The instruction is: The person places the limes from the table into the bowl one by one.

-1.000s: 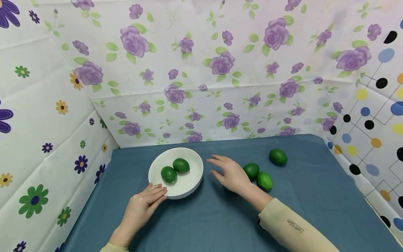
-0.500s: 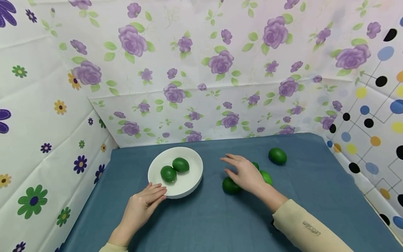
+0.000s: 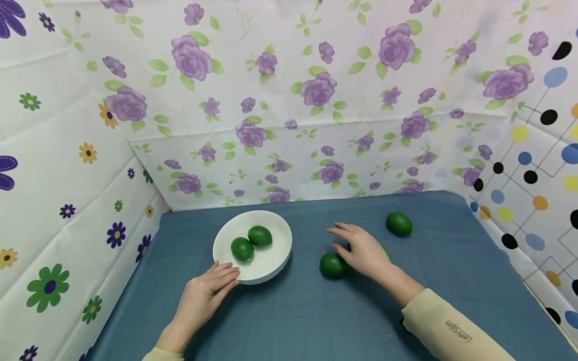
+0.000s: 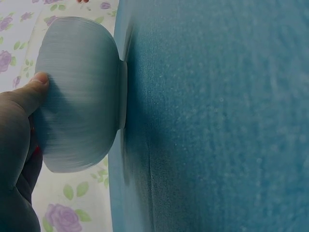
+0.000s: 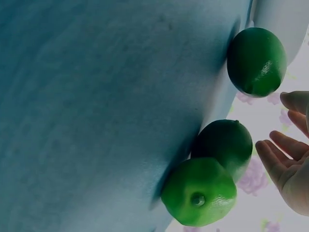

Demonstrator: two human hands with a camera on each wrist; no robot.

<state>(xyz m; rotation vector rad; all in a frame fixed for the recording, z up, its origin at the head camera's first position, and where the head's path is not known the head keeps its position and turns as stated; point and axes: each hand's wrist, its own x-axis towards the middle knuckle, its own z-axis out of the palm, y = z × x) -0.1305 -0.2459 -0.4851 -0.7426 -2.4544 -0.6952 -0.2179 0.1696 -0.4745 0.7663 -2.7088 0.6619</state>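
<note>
My left hand (image 3: 205, 293) pinches the near-left rim of a white bowl (image 3: 277, 260), thumb against its outer wall and fingers over the edge. Two green limes (image 3: 260, 236) lie in the bowl. Above a group of limes hovers my right hand (image 3: 365, 251), its fingers spread loosely and holding nothing. One dark lime (image 3: 333, 265) shows just left of that hand. In the right wrist view, a bright green lime (image 5: 199, 192) touches another dark lime (image 5: 223, 142), and the fingers are apart from both. In the head view, that hand hides most of this pair.
Another lime (image 3: 399, 223) lies alone at the back right of the blue cloth (image 3: 280, 321). Patterned sheets hang as walls behind and on both sides: purple roses (image 3: 318, 90) at the back, dots (image 3: 535, 242) at the right, daisies (image 3: 49, 287) at the left.
My right hand has moved to the right, away from the bowl and over the limes. A dark lime not visible at first now shows beside it. The left hand stays on the bowl.
</note>
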